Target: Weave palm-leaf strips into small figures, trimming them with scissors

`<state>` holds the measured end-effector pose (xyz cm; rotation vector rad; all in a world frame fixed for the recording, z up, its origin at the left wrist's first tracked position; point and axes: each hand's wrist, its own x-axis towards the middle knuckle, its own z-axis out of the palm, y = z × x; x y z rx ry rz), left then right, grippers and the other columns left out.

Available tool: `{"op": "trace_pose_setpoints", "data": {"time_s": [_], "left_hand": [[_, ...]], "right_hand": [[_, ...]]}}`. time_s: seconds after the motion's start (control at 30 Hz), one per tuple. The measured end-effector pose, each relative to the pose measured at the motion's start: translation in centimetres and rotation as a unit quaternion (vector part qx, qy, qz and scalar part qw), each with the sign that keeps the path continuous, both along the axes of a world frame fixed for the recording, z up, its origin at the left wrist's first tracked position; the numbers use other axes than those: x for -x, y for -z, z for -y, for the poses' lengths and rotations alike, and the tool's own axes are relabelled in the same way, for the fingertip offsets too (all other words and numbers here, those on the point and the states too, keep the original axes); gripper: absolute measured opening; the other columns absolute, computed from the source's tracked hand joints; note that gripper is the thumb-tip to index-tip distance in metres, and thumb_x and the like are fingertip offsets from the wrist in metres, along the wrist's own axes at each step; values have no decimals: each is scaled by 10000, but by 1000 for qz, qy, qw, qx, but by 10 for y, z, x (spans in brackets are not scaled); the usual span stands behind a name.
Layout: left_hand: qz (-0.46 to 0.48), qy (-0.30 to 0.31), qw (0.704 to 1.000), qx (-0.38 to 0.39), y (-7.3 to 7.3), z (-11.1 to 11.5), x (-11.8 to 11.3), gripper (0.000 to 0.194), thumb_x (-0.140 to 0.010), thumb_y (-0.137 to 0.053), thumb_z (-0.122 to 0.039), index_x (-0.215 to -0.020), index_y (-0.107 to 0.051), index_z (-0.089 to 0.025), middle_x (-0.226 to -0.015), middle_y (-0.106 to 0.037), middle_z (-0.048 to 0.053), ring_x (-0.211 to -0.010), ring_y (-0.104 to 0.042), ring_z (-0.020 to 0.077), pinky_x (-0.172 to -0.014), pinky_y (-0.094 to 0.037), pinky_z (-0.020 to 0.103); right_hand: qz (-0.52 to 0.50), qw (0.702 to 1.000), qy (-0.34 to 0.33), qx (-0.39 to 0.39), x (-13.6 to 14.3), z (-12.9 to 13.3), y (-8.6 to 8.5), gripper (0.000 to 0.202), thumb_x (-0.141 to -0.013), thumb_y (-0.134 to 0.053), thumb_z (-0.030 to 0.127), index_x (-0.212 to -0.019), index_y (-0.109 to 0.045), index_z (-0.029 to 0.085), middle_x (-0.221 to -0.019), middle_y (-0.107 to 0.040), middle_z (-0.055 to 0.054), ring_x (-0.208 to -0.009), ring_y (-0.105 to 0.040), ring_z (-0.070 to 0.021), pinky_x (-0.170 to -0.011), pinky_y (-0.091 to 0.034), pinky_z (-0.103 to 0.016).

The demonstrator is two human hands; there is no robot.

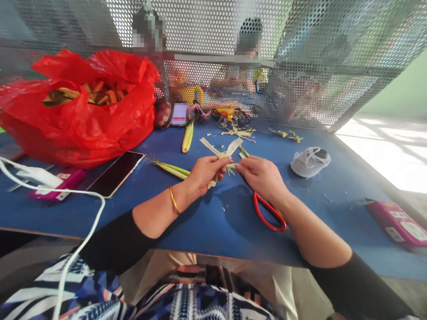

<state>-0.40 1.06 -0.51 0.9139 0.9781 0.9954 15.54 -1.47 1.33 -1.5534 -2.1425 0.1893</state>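
Note:
My left hand [207,174] is closed around a small bundle of pale corn husk [223,153], two strips of which spread upward in a V. My right hand [262,175] pinches a narrow strip at the bundle's right side. Below my right hand lie scissors with red handles [269,213], their blades partly hidden under the hand. Green-yellow husk leaves [172,170] rest just left of my left hand. Further back stands a rolled yellow-green husk [187,138]. Off to the right is a spool of white thread [311,162].
A large red plastic bag [123,120] fills the back left. A phone [116,174], a magenta device [60,184] and a white cable [100,213] lie left. Another magenta device [398,224] sits right. Husk scraps [240,132] lie before a perforated metal screen [207,26], with people behind it.

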Motion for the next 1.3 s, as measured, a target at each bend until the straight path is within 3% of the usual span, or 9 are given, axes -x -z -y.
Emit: {"op": "trace_pose_setpoints", "data": {"time_s": [0.07, 0.13, 0.23, 0.37, 0.6, 1.07, 1.17, 1.23, 1.3], "left_hand": [[16, 6, 999, 32, -1, 0, 0, 205, -739, -751, -300, -668, -658, -132, -524, -531, -29, -439, -461, 55, -444, -349, 194], [31, 17, 999, 41, -2, 1, 1, 240, -739, -750, -313, -629, -633, -136, -525, -532, -25, -440, -457, 54, -431, -323, 194], [45, 28, 998, 37, -2, 2, 1, 240, -708, -772, -312, -632, -636, -130, -523, -518, -33, -435, -422, 43, -411, -260, 193], [47, 21, 998, 36, 1, 2, 1, 332, -603, -846, -347, -576, -603, -122, -506, -488, -47, -446, -390, 36, -432, -260, 198], [93, 74, 993, 19, -6, -1, 5, 389, -448, -922, -309, -690, -701, -100, -650, -630, 0, -593, -529, 62, -583, -411, 202], [62, 30, 997, 19, -9, -2, 4, 187, -664, -835, -257, -730, -738, -111, -669, -707, 40, -640, -631, 109, -706, -518, 253], [49, 20, 998, 20, -8, -3, 5, 164, -678, -825, -230, -738, -728, -112, -664, -703, 32, -618, -625, 99, -683, -514, 238], [44, 21, 999, 15, -9, -4, 6, 149, -694, -814, -223, -739, -721, -116, -671, -703, 31, -617, -630, 100, -672, -516, 234], [41, 32, 998, 18, -11, -5, 8, 122, -747, -772, -222, -740, -714, -115, -681, -706, 40, -620, -642, 107, -673, -524, 239]], "right_hand": [[67, 986, -13, -154, 3, 4, 2, 204, -918, -505, 268, -846, -686, 207, -867, -654, -71, -806, -552, -204, -778, -365, -354], [128, 950, -90, -270, 6, 8, 5, 212, -938, -481, 217, -974, -690, 214, -909, -667, -71, -843, -538, -204, -840, -347, -365], [214, 893, -223, -326, 11, 9, 10, 253, -965, -431, 164, -975, -682, 196, -820, -652, -46, -790, -514, -185, -812, -346, -346], [278, 867, -216, -353, 12, 5, 16, 269, -964, -419, 112, -885, -671, 166, -765, -625, -45, -767, -506, -183, -803, -339, -349], [184, 885, -166, -394, 9, 4, 17, 238, -947, -489, 120, -770, -635, 181, -718, -663, -10, -697, -527, -148, -743, -342, -309], [95, 854, -267, -437, 14, 17, 14, 140, -906, -572, 151, -797, -652, 187, -711, -700, -3, -695, -611, -136, -719, -437, -301], [102, 855, -286, -420, 12, 16, 13, 125, -920, -543, 146, -934, -663, 180, -782, -724, -17, -766, -633, -147, -789, -455, -301], [115, 870, -242, -413, 9, 14, 11, 186, -930, -526, 150, -1075, -642, 158, -896, -740, -53, -871, -644, -165, -862, -444, -313], [123, 901, -134, -394, 6, 10, 8, 210, -946, -521, 211, -1113, -631, 148, -996, -734, -97, -943, -638, -195, -917, -413, -347]]}}
